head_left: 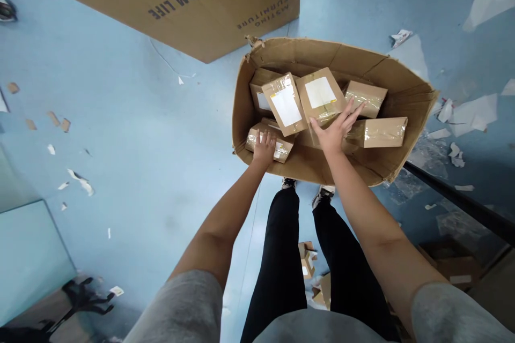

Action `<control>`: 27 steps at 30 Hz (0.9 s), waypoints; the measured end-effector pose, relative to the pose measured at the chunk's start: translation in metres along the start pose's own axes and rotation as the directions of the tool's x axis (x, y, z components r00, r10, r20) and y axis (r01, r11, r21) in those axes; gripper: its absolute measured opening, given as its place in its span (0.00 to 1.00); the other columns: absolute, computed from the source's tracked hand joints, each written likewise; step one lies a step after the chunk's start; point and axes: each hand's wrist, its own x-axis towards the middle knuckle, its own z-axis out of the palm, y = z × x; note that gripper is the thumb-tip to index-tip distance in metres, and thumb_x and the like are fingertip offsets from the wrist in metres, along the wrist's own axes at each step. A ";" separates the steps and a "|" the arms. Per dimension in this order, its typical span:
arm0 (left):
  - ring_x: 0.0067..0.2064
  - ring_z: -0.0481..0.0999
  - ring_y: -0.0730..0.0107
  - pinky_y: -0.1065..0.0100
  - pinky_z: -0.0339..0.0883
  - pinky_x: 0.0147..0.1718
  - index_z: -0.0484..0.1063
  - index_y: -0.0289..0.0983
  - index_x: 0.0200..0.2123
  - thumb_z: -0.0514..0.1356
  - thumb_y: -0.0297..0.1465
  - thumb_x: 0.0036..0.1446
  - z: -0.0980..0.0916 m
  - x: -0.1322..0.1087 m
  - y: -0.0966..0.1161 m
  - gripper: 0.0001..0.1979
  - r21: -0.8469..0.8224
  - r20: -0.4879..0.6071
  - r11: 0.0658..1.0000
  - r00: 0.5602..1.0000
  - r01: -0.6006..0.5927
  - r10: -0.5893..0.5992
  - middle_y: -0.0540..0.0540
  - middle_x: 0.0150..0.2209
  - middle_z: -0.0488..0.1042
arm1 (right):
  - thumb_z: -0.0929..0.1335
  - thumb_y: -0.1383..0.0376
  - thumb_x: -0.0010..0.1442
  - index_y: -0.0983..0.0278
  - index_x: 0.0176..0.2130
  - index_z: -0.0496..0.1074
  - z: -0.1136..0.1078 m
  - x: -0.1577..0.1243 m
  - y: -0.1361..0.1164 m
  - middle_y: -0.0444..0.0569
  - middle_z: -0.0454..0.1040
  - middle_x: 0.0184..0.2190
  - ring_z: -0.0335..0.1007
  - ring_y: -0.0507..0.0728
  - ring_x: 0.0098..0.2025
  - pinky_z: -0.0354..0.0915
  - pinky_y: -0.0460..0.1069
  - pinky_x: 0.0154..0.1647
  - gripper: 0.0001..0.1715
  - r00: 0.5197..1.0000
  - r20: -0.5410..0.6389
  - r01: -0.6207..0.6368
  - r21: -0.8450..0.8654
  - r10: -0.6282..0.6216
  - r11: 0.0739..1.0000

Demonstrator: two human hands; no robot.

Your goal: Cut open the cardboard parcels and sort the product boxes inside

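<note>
Open carton on floor, packed with taped kraft parcels; lower ones partly hidden, label text unreadable. Left hand open on near parcel, no grip. Right hand splayed across parcels, nothing grasped; palm hides what lies beneath. Large printed box cut off by top edge.
</note>
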 end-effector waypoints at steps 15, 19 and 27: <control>0.82 0.52 0.36 0.18 0.47 0.73 0.61 0.57 0.80 0.63 0.37 0.66 -0.030 0.045 -0.022 0.40 -0.195 -0.066 0.975 0.993 -0.108 0.096 0.41 0.77 0.66 | 0.79 0.46 0.61 0.60 0.85 0.34 -0.030 0.017 0.014 0.66 0.35 0.83 0.28 0.82 0.85 0.45 0.77 0.81 0.77 0.999 -0.034 0.015 -0.033 -0.016 0.999; 0.82 0.52 0.35 0.25 0.57 0.73 0.52 0.51 0.84 0.64 0.43 0.69 -0.042 0.048 -0.025 0.45 -0.236 -0.167 0.967 0.976 0.099 -0.141 0.37 0.81 0.56 | 0.76 0.46 0.65 0.55 0.85 0.35 -0.018 0.013 0.020 0.64 0.54 0.78 0.47 0.78 0.82 0.51 0.78 0.79 0.70 0.995 0.054 0.076 0.075 -0.080 0.994; 0.77 0.66 0.44 0.49 0.68 0.71 0.41 0.30 0.84 0.57 0.54 0.75 -0.008 0.061 0.036 0.51 -0.537 -0.099 0.634 0.705 0.556 -0.702 0.24 0.79 0.58 | 0.67 0.41 0.75 0.64 0.83 0.46 -0.019 0.134 0.036 0.69 0.46 0.81 0.38 0.74 0.84 0.43 0.73 0.82 0.54 0.976 -0.097 -0.183 0.123 0.195 0.975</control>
